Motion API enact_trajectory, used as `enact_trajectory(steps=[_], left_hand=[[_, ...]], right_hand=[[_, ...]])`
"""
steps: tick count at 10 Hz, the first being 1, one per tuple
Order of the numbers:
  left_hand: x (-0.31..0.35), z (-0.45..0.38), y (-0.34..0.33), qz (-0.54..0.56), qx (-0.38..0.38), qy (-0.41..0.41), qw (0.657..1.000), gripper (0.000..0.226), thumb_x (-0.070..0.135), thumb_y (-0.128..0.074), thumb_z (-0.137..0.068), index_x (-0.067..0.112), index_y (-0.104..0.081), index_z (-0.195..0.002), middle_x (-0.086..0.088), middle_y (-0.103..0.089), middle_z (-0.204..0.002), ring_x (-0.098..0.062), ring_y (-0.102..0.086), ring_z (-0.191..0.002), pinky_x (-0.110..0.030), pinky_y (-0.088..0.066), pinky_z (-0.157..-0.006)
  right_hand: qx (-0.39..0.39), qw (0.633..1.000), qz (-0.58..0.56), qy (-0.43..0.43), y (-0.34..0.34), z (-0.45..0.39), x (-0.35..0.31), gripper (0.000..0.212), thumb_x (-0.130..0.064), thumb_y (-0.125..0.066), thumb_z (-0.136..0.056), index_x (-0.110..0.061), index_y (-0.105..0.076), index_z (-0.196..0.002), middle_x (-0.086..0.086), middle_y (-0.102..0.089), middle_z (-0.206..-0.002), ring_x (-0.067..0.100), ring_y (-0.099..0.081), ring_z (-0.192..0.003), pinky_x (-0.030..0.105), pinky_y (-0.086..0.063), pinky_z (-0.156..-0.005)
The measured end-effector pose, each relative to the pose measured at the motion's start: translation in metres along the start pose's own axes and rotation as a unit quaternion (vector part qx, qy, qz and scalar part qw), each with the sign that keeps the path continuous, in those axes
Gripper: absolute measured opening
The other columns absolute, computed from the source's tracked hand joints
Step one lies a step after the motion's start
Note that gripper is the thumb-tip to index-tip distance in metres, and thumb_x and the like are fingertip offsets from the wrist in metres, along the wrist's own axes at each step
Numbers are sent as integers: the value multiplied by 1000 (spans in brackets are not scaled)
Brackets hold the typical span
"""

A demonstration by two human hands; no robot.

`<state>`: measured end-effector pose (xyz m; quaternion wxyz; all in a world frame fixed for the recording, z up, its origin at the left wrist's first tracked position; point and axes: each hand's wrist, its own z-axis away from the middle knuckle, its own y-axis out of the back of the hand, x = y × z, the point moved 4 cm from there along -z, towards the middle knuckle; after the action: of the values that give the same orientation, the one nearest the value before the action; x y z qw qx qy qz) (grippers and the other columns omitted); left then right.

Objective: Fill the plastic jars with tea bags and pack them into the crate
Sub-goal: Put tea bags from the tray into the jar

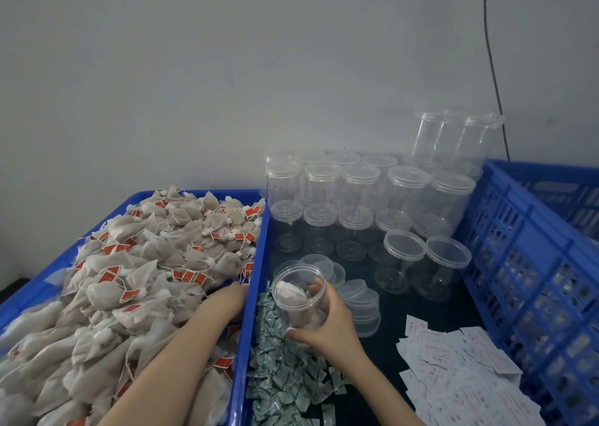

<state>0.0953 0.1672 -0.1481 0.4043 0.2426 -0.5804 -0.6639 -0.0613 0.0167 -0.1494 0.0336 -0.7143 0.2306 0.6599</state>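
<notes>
Dark tabletop (pixel 405 309), set against a plain grey-white wall (pixel 194 69). A thin black cable (pixel 492 69) hangs down the wall at far right.

Left: blue tray (pixel 256 263) heaped with tea bags (pixel 146 263), off-white pouches with strings and red tags. Right: blue slatted crate (pixel 518 231), its near wall standing beside the table's clear area.

Between tray and crate: a block of empty clear plastic jars (pixel 356 198) with lids on, some stacked higher at the back. Two open jars stand nearer, just in front of the block. Loose clear lids (pixel 359 302) stacked near the held jar. Pile of small green-and-white sachets (pixel 285 367) along the tray's outer wall. Spread of white paper slips (pixel 460 367) with reddish print at lower right.

Held jar (pixel 299 296): lidless, tilted with its mouth toward the camera, above the sachet pile, just beside the tray wall. At least one tea bag lies inside.

Right hand (pixel 327 325): wrapped round the jar's lower body; fingertips curl over the far side, thumb (pixel 298 335) lies along the bottom near edge.

Left hand (pixel 231 296): forearm reaches across the tea bags, hand down among them by the tray's right wall. Fingers buried or hidden; cannot tell whether they pinch a bag or lie spread.
</notes>
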Motion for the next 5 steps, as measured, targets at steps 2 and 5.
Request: enact_trajectory(steps=[2, 5], left_hand=[[7, 5, 10, -20, -53, 65, 996, 35, 19, -48, -97, 5, -56, -128, -14, -55, -131, -31, -54, -119, -37, -46, -98], [3, 3, 34, -44, 74, 125, 988, 28, 6, -49, -93, 11, -56, -119, -7, -60, -114, -24, -61, -103, -33, -47, -78]], right_hand=[[2, 1000, 8, 4, 6, -2, 3, 77, -23, -89, -53, -47, -46, -113, -23, -58, -114, -23, -50, -106, -1, -41, -78], [-3, 1000, 11, 5, 3, -4, 5, 76, -30, -88, -51, -47, -47, -113, -24, -58, -115, -24, -48, -106, -2, -40, -77]])
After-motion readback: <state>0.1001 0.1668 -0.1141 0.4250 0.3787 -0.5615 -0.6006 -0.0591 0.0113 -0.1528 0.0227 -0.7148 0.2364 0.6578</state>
